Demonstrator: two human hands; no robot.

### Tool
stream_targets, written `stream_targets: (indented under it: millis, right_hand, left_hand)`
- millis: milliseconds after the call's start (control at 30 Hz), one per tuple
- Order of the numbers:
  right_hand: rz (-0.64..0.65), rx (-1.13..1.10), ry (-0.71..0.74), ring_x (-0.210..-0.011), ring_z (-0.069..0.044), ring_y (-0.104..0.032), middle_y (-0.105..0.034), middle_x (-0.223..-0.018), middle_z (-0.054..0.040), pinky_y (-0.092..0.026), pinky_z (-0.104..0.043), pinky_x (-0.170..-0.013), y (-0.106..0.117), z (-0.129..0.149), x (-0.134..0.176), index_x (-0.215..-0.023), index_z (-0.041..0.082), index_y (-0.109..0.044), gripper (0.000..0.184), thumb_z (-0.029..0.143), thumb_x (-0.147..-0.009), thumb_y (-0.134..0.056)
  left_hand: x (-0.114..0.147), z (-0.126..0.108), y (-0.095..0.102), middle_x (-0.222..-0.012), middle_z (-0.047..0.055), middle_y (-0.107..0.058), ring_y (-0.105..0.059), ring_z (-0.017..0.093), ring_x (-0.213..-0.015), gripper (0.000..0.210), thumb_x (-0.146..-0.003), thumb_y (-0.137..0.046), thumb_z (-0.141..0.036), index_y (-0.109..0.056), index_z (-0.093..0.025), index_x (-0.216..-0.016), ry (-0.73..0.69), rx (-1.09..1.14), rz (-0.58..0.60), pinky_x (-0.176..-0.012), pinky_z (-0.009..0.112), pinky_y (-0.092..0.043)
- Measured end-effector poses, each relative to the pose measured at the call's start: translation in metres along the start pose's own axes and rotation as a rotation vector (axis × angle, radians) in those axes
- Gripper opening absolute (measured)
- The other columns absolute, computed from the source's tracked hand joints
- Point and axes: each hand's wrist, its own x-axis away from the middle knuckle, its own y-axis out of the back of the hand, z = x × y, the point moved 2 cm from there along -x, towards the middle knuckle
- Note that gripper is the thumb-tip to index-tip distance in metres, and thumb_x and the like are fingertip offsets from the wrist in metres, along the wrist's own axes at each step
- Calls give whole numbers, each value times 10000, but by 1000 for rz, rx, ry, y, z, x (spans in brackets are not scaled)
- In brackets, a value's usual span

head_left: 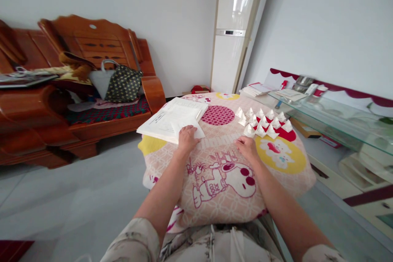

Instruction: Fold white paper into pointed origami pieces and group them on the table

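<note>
My left hand is at the right front edge of a paper stack, its curled fingers on a loose white sheet of paper that lies partly over the stack. My right hand rests low over the tablecloth, fingers closed together; whatever may be between them is too small to make out. Just beyond it stand several small folded white paper shapes with pointed tops, grouped in rows. Between my hands a pale striped band shows on the cloth.
A pink patterned tablecloth covers the small table. On the right is a glass-topped cabinet with papers and cups. A wooden sofa holding bags stands at left. Behind the table rises a tall white air conditioner.
</note>
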Motion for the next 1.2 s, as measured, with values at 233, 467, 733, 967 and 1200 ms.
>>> stream_targets:
  millis: [233,467,733,967,1200]
  right_hand:
    - [13,-4,12,-510,-146,-476,-533,-499,7,-332,-246,-488,1,-1,1,-543,208,-535,274,390,-745,-563]
    - [17,-25,10,-518,-146,-490,-539,-509,8,-340,-241,-492,0,-4,1,-559,205,-548,257,379,-747,-561]
    - [21,-44,7,-511,-141,-483,-541,-514,9,-349,-240,-495,0,-2,1,-549,212,-530,255,380,-737,-563]
    - [26,-56,0,-498,-138,-490,-533,-501,13,-352,-236,-491,0,-3,2,-551,207,-536,260,382,-742,-559]
    - [26,-56,-7,-500,-141,-490,-530,-501,12,-358,-242,-493,1,-1,3,-554,209,-534,259,382,-746,-554]
  left_hand:
    - [-3,4,-11,-1376,156,-595,-547,279,-1294,478,-775,-676,-174,-634,-156,-1251,-25,20,22,-1118,374,-404]
    - [-1,2,-13,-1480,118,-522,-485,277,-1359,647,-735,-550,-72,-563,-197,-1370,-43,17,92,-1161,434,-336]
    - [-3,4,-17,-1422,134,-578,-521,260,-1334,583,-742,-518,-65,-611,-167,-1308,-48,9,60,-1136,410,-374]
    - [-4,2,-15,-1436,165,-562,-515,275,-1345,530,-774,-519,-122,-626,-131,-1293,-36,-11,102,-1143,417,-368]
    - [6,-8,-8,-1518,127,-484,-409,299,-1422,665,-748,-488,-43,-543,-194,-1394,-57,-49,156,-1176,536,-297]
